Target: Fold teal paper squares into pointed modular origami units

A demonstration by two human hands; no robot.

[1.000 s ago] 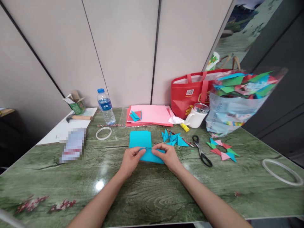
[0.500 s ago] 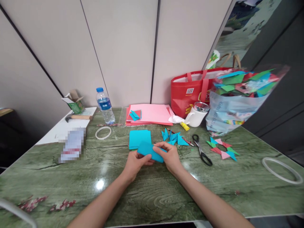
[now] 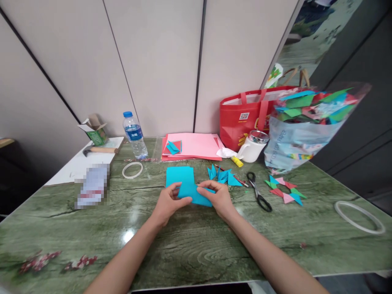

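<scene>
The right hand (image 3: 219,197) pinches the right side of a blue sheet (image 3: 196,196) between thumb and fingers, and its fingertips cover that edge. The left hand (image 3: 168,202) is at the sheet's left side, thumb along the near edge and fingers partly curled; whether it grips the paper or only touches it, I cannot tell. The sheet lies between the two hands, near the middle of the green table (image 3: 190,253), and overlaps the near part of a blue paper stack (image 3: 179,175), so the stack's near right corner is hidden. Because both are the same blue, the border between them is hard to make out, as are any folds.

To the right of the stack, folded blue pieces (image 3: 223,175) lie in a loose cluster; they overlap, so their number is unclear, and a thin dark red stick beneath them is partly hidden. Farther right are black-handled scissors (image 3: 259,192) and a ring of coloured folded pieces (image 3: 284,190). On the far side, a white mug (image 3: 253,148) hides part of a red bag (image 3: 235,118), whose right side is also covered by a clear bag of folded paper (image 3: 301,134). At left, an item (image 3: 92,185) is blurred into blocks and unreadable. Both forearms are cut off by the near picture edge.
</scene>
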